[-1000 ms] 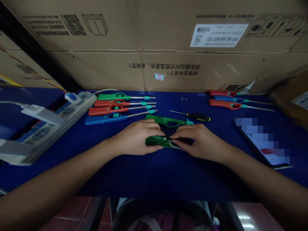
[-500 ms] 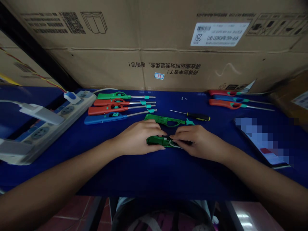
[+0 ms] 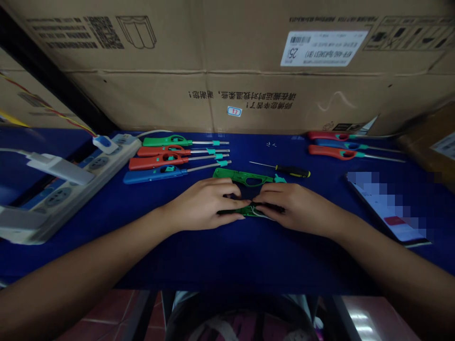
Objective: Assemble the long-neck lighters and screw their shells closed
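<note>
Between my two hands lies an opened green lighter half (image 3: 248, 211) with thin pale wires (image 3: 259, 213) inside. My left hand (image 3: 201, 204) grips its left end, thumb below and forefinger across the top, hiding much of it. At the right end, the fingertips of my right hand (image 3: 300, 208) are pinched together over the wires and a dark part; the exact hold is hidden. Just beyond my hands rests the other green lighter half (image 3: 229, 175), with a teal piece (image 3: 280, 179) at its right end. A black and yellow screwdriver (image 3: 293, 171) lies behind my right hand.
Several long-nosed lighters (image 3: 156, 163) lie at left, beside a white power strip (image 3: 103, 166) with plugs. Three more lighters (image 3: 334, 151) lie back right, near a phone (image 3: 387, 208). Small screws (image 3: 271, 144) sit before a large cardboard box (image 3: 156, 104).
My left fingers have shifted right and down across the green lighter half, covering more of its left end. My right hand stays almost in place, still pinching at the wires.
</note>
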### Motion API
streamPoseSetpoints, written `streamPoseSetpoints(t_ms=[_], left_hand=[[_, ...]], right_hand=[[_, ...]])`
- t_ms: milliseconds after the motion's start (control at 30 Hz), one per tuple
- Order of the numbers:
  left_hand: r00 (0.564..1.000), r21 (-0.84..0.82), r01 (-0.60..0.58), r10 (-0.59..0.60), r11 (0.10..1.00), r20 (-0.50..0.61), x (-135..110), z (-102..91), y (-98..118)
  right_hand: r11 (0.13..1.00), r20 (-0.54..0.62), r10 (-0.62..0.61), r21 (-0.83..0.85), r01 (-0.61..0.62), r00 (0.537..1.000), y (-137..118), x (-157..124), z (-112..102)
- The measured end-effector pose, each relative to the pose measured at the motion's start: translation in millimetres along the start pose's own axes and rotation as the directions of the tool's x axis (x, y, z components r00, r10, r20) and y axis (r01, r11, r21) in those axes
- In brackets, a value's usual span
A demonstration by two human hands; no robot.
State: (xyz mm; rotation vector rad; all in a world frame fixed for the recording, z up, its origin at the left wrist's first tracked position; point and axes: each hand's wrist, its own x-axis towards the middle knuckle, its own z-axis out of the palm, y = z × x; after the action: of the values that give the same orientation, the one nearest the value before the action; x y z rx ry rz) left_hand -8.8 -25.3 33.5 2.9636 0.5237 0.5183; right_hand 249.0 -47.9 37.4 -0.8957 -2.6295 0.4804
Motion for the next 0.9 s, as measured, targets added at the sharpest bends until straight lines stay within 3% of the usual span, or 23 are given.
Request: streamPoseSetpoints(t_ms=[200, 567, 767, 833, 900], left_hand=[[0.999, -0.032, 0.034, -0.033, 0.999, 0.015, -0.7, 1.2, -1.6], [0.995, 0.142, -0.012, -0.003, 0.99, 0.1, 0.0, -3.8, 8.1], [0.996, 0.147, -0.013, 0.0, 0.989, 0.088, -1.3, -2.2, 7.7], [0.997, 0.163, -0.026, 0.014, 0.986, 0.077, -1.9, -1.8, 6.5], [0.997, 0.16, -0.033, 0.022, 0.987, 0.068, -2.8, -1.8, 4.7]], right_hand=[[0.999, 0.0, -0.008, 0.04, 0.008, 1.0, 0.5, 0.9, 2.4], [1.0, -0.006, -0.01, 0.016, 0.01, 1.0, 3.5, -0.3, 6.1], [1.0, -0.066, 0.013, 0.027, -0.011, 0.998, 2.5, -2.1, -10.8], [0.999, -0.022, 0.033, 0.041, -0.032, 0.999, 2.5, -6.1, -22.5], [0.995, 0.106, 0.08, 0.047, -0.085, 0.991, 4.3, -11.6, -33.1]])
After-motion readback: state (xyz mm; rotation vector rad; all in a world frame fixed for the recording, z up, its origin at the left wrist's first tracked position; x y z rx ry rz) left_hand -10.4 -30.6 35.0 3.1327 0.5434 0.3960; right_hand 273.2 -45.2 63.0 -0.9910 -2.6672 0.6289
